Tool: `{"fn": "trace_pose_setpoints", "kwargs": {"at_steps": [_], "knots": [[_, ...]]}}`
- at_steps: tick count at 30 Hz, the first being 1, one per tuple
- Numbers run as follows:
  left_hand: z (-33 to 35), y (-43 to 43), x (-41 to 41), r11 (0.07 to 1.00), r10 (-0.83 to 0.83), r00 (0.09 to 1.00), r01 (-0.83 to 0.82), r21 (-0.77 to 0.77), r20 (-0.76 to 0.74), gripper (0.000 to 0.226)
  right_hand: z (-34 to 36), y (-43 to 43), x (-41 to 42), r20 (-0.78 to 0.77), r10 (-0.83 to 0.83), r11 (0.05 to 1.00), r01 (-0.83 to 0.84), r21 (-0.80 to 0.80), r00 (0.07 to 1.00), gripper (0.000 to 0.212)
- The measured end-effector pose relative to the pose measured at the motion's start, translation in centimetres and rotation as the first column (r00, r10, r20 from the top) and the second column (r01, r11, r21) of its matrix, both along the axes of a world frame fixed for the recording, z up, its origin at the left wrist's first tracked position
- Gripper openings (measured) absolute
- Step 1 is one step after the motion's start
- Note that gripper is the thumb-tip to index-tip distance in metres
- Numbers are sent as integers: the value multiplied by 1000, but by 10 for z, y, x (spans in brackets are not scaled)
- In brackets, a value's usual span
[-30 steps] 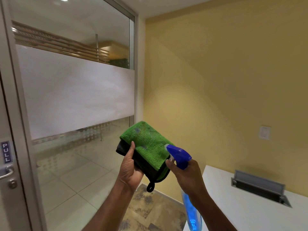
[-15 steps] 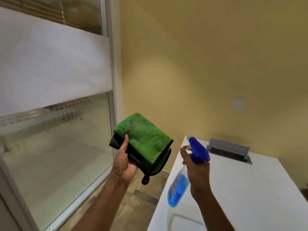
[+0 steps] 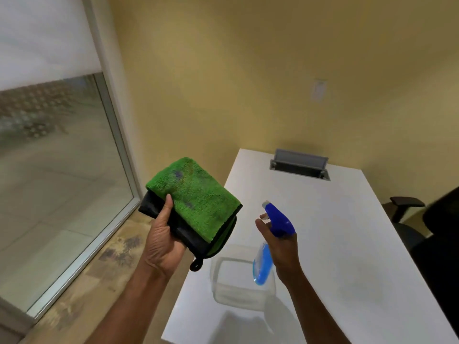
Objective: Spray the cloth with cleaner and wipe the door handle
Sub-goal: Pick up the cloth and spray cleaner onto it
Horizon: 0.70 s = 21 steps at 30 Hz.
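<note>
Yellow wall [image 3: 248, 83] at twelve o'clock; glass partition [image 3: 57, 182] at nine; white surface [image 3: 347, 232] and black chair [image 3: 422, 232] at three.

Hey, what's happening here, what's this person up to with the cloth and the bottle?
A person is getting ready to clean. The left hand holds a folded green cloth flat, with darker spots on its top. The right hand grips a blue spray bottle above a white table, nozzle aimed toward the cloth. A clear container sits on the table below. No door handle is in view.
</note>
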State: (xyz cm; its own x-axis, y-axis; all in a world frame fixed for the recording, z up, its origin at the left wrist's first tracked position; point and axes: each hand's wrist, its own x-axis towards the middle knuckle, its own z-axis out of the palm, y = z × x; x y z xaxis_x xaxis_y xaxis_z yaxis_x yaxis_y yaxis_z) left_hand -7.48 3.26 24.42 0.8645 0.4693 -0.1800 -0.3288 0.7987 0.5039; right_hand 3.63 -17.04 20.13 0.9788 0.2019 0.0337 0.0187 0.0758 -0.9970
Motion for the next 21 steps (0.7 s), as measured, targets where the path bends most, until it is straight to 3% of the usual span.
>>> {"fn": "trace_pose_setpoints", "kwargs": {"at_steps": [12,21], "knots": [[-69,-10,23,998,-36,994,31,-54,-105,45,-86,-4,45,-144,138,989,-143,-22,980,18],[-95,-10,32,999,-36,985,29,-45,-167,43,-127,0,63,-172,84,996,-84,7,981,24]]}}
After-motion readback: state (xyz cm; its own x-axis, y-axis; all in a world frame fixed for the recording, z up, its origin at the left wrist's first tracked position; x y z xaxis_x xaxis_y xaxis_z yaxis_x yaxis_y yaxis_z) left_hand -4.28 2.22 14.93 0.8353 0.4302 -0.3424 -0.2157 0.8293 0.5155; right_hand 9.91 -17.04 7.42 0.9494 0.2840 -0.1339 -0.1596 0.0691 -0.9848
